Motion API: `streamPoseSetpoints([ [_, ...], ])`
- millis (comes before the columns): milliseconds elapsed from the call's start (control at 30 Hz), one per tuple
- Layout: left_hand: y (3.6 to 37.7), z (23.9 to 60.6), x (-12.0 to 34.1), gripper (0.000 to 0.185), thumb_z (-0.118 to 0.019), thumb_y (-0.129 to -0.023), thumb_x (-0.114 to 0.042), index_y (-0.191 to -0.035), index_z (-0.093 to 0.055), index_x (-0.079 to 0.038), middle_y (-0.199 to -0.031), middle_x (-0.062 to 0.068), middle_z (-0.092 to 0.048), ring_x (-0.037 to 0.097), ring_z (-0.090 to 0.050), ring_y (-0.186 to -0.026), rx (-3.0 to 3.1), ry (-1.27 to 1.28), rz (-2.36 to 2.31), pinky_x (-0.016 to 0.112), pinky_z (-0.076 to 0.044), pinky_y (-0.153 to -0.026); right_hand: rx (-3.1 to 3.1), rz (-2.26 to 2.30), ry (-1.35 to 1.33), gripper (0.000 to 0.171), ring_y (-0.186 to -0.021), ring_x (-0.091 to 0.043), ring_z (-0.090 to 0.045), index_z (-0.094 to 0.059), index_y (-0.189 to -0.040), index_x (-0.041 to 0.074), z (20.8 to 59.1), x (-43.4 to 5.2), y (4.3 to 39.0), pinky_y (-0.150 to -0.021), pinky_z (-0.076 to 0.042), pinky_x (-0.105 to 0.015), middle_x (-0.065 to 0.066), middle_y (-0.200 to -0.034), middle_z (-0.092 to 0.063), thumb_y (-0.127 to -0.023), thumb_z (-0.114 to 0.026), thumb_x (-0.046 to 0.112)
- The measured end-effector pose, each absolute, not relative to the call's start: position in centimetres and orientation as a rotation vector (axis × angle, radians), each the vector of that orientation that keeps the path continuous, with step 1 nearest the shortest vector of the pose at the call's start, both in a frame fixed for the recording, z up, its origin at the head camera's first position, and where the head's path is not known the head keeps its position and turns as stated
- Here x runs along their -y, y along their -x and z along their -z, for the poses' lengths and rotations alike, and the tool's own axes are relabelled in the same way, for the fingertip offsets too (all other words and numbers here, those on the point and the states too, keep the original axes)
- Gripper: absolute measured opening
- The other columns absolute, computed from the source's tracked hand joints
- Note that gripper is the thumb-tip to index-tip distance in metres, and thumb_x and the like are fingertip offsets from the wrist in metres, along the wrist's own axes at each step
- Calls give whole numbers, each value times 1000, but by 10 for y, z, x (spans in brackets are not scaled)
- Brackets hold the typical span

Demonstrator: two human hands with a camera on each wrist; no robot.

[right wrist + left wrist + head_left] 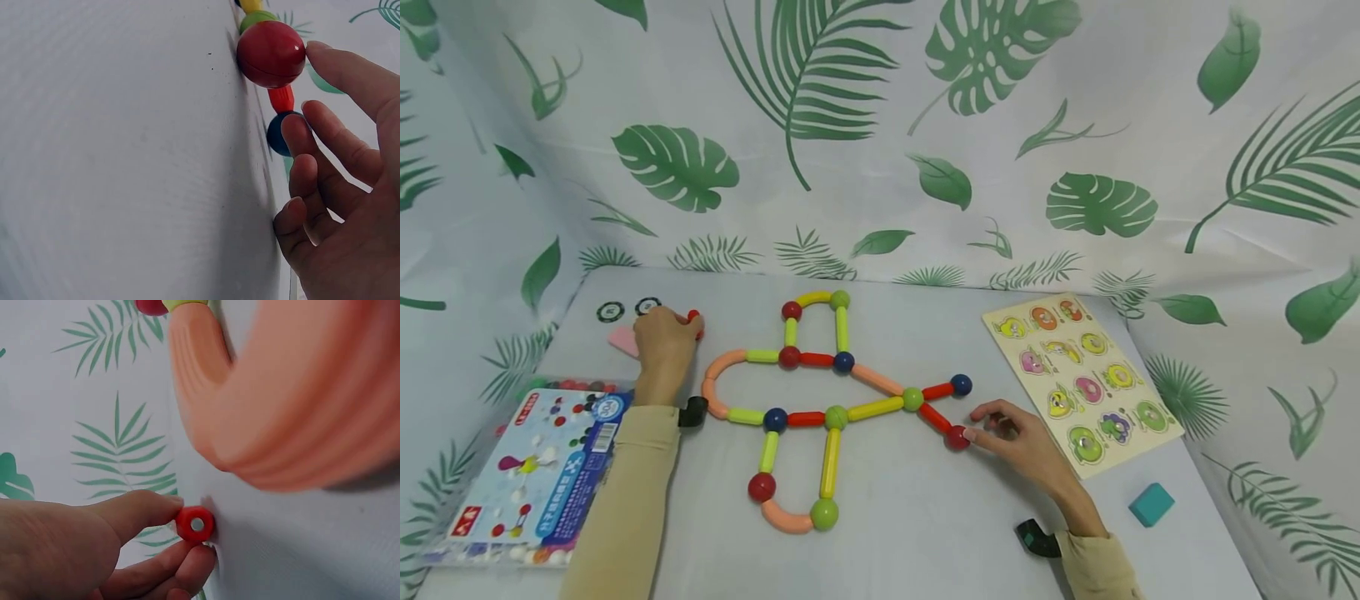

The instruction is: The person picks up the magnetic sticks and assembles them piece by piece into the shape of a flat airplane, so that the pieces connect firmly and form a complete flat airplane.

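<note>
My left hand [664,337] pinches a short red rod [195,525] between thumb and fingers at the table's back left. A round metal-coloured tip shows at the rod's end in the left wrist view. My right hand [1022,446] has loosely bent fingers, its thumb at the red ball [957,437] on the right end of a flat figure. Coloured balls and rods make up that figure, with curved orange rods [721,375] at its left end. Near the right fingers, a dark blue ball [960,384] ends another red rod [937,391]. Two looped parts stick out from the figure's sides.
A packaged set with a printed card [542,467] lies at the left, partly behind the left sleeve. Beyond the left hand are a pink piece [623,341] and two round black-and-white markers [611,312]. A fruit picture board [1086,379] and a teal block [1152,505] lie at right.
</note>
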State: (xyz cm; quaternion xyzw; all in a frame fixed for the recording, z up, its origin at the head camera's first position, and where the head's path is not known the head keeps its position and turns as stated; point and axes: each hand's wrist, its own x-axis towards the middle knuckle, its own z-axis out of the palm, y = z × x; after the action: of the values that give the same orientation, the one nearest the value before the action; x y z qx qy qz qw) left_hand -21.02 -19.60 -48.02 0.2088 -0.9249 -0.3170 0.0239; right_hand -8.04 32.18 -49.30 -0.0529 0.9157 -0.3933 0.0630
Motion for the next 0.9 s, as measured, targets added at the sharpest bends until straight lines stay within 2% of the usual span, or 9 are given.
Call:
streamPoseSetpoints([
  [133, 207, 478, 194, 33, -64, -97, -19, -104, -72, 12, -104, 31, -69, 42, -63, -101, 2856, -623, 1004, 50, -53, -86, -2772, 1179, 174, 28, -90, -13, -56, -69, -110, 29, 493, -323, 81, -77, -45, -22, 7, -100, -64, -89, -77, 44],
  [267, 198, 468, 179, 30, -65, -94, -15, -101, -71, 13, -100, 31, -70, 41, -64, -95, 2808, -494, 1066, 49, -53, -81, -2783, 1186, 167, 28, -91, -13, -56, -70, -112, 26, 490, -325, 81, -77, -45, -21, 7, -101, -64, -90, -76, 44],
  [400, 185, 454, 142, 26, -67, -94, -14, -101, -72, 10, -92, 25, -72, 33, -66, -80, 2791, -253, 1139, 38, -55, -67, -2791, 1209, 157, 27, -93, -12, -55, -70, -112, 24, 488, -326, 81, -79, -44, -20, 7, -100, -63, -92, -74, 41],
  [500, 170, 443, 104, 21, -69, -92, -12, -98, -74, 7, -85, 18, -73, 24, -63, -69, 2813, 3, 1191, 27, -48, -57, -2796, 1235, 165, 24, -93, -12, -54, -71, -112, 23, 489, -327, 81, -78, -44, -20, 5, -99, -63, -93, -73, 39],
  [600, 150, 437, 64, 15, -72, -89, -9, -91, -75, 5, -71, 10, -67, 20, -56, -66, 2835, 290, 1221, 22, -40, -54, -2812, 1249, 164, 21, -92, -12, -54, -71, -111, 24, 490, -328, 81, -78, -44, -20, 4, -98, -62, -95, -72, 37],
  [700, 128, 438, 28, 10, -75, -87, -9, -84, -75, 1, -58, -1, -50, 16, -48, -65, 2880, 575, 1179, 20, -33, -55, -2825, 1258, 150, 21, -90, -12, -54, -71, -112, 23, 490, -329, 82, -76, -43, -21, 3, -97, -61, -96, -71, 36],
  [800, 109, 445, 1, 15, -77, -87, -13, -77, -73, -4, -56, -6, -40, 14, -44, -69, 2946, 818, 1008, 21, -31, -60, -2824, 1282, 143, 21, -89, -13, -54, -70, -112, 22, 490, -330, 81, -74, -43, -22, 2, -95, -60, -96, -71, 35],
  [900, 96, 453, -15, 22, -79, -88, -18, -72, -71, -6, -55, -6, -40, 14, -42, -69, 2990, 970, 818, 21, -29, -60, -2822, 1300, 158, 20, -89, -13, -53, -70, -113, 21, 489, -330, 80, -73, -43, -23, 1, -95, -60, -97, -70, 33],
])
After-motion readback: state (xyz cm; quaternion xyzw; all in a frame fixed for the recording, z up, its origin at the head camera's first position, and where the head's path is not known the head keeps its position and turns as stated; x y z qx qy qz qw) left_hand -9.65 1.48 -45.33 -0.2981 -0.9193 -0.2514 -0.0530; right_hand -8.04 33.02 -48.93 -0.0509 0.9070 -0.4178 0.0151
